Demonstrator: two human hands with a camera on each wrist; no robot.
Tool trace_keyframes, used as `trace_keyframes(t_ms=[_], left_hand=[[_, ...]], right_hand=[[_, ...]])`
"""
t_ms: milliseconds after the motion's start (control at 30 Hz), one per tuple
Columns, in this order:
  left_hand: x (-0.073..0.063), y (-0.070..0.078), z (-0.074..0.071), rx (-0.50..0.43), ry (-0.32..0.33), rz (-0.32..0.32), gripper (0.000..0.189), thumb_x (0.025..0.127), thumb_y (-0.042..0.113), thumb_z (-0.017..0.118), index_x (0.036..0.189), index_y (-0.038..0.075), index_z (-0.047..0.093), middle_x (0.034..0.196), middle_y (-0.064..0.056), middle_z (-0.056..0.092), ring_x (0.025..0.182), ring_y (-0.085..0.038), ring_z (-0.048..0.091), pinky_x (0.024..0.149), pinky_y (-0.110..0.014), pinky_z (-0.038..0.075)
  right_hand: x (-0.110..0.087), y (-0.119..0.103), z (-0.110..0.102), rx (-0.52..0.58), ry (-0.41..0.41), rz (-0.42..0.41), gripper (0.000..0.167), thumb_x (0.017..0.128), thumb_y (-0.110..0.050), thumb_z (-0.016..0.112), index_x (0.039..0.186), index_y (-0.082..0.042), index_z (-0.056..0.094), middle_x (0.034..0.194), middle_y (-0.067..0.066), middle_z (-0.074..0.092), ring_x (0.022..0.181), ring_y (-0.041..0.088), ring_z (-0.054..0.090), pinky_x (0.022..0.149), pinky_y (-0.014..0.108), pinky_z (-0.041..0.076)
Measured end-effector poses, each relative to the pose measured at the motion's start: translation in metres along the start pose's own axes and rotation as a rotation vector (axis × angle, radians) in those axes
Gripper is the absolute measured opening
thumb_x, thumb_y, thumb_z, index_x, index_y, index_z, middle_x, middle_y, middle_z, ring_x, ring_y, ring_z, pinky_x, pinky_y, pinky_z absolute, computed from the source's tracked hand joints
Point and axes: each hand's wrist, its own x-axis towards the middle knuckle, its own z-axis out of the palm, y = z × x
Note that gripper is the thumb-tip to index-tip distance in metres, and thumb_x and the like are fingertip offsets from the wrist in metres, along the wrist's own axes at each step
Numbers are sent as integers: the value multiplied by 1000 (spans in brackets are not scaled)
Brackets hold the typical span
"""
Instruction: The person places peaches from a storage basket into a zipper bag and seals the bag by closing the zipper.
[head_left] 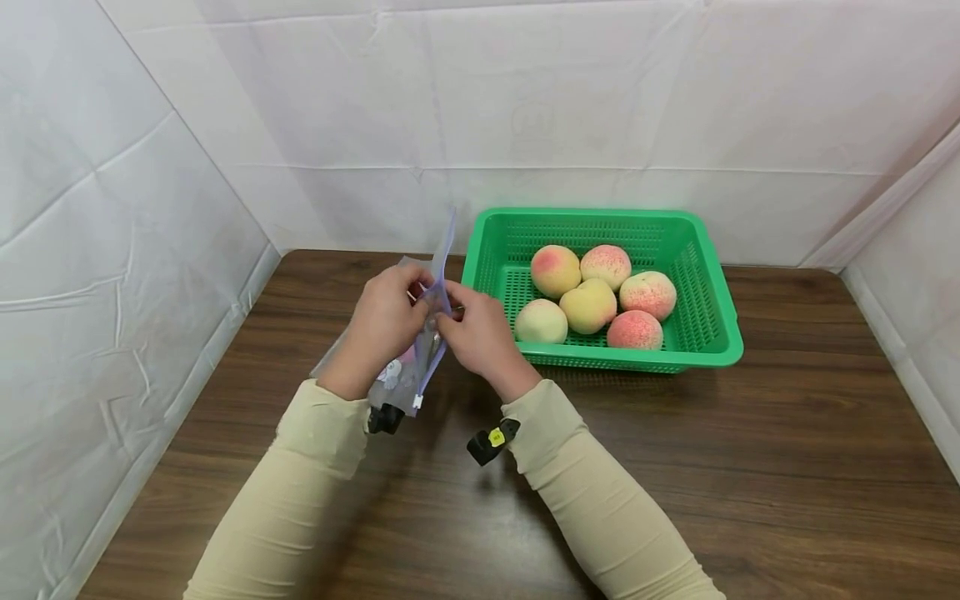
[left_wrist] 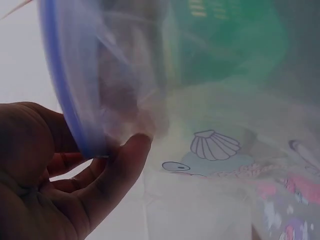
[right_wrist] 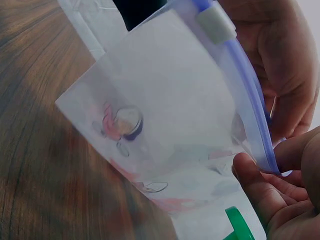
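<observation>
Pinching thin film near the purple rim [right_wrist: 252, 95], a person's left hand [head_left: 382, 321] grips one side of a translucent zip bag [head_left: 401, 387], held above the wooden surface [head_left: 787, 433] just left of a green basket [head_left: 716, 357]. The bag looks very light, limp and slick, likely to crease or slide between fingertips rather than break; the rim seems its stiffest part, so the two lips beside the closure look the surest place to take hold, while a tug on the bare film could stretch or tear it. A white slider [right_wrist: 216, 24] sits toward the rim's near end, out of the fingers' way. Facing the left hand, the right hand [head_left: 480, 333] pinches the rim between thumb and fingers, its tips close to the other's; how far the mouth is parted cannot be told. Farther right, six peaches [head_left: 590, 306] lie in the basket, a sight only the head view offers. The left wrist view brings up a shell print [left_wrist: 215, 145] on the film and the basket's green showing through it, proof of how clear the plastic is. The right wrist view gives the slider and the right thumb's grip at close range, along with a lower corner of the bag hanging free, but catches just a scrap of green basket.
</observation>
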Motion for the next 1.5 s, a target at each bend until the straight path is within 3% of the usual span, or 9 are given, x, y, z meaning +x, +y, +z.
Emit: trace_keyframes(t_ms=[200, 367, 633, 800, 1000, 1267, 1500], left_hand=[[-3, -2, -9, 89, 111, 16, 23, 85, -2, 52, 101, 0, 69, 93, -16, 61, 81, -30, 59, 69, -41, 50], [-4, -9, -17, 128, 208, 28, 22, 84, -4, 52, 96, -2, 70, 90, -17, 58, 76, -32, 56, 68, -45, 48], [-5, -20, -36, 150, 320, 0, 21, 85, -4, 50, 91, -3, 70, 92, -19, 57, 78, -36, 57, 68, -50, 47], [-8, -26, -46, 179, 357, -23, 20, 85, -1, 51, 89, -2, 70, 90, -18, 56, 75, -38, 56, 67, -51, 46], [-11, -33, -56, 221, 446, -53, 20, 85, 5, 50, 88, 2, 69, 88, -17, 56, 71, -37, 57, 57, -51, 45], [-12, -39, -70, 153, 491, -73, 26, 83, 3, 45, 89, 0, 70, 90, -19, 57, 79, -37, 54, 64, -49, 42], [-13, -40, -79, 106, 555, -47, 28, 84, -1, 44, 81, -1, 71, 82, -19, 60, 74, -34, 53, 63, -39, 35]], right_hand=[[1, 0, -3, 9, 22, 25, 40, 92, -12, 59, 131, -10, 59, 106, 7, 70, 80, 15, 68, 58, 24, 52], [1, 0, -6, 52, 36, 51, 39, 90, -8, 58, 129, -9, 61, 105, 8, 71, 80, 16, 71, 58, 22, 51], [2, 4, -12, -24, 75, 46, 33, 86, -8, 57, 116, -7, 68, 94, 6, 74, 66, 13, 66, 48, 23, 40], [2, 6, -14, -66, 92, 50, 27, 84, -8, 57, 107, -10, 72, 81, 3, 73, 65, 13, 65, 50, 23, 41], [2, 8, -18, -64, 91, 98, 24, 85, -9, 56, 102, -14, 72, 83, 1, 72, 65, 10, 66, 53, 25, 45], [3, 10, -25, 40, 62, 162, 33, 91, -12, 52, 120, -11, 69, 91, 3, 71, 64, 11, 69, 62, 26, 55], [1, 7, -33, 98, 79, 170, 32, 92, -14, 49, 116, -13, 71, 86, 5, 73, 68, 13, 70, 65, 28, 56]])
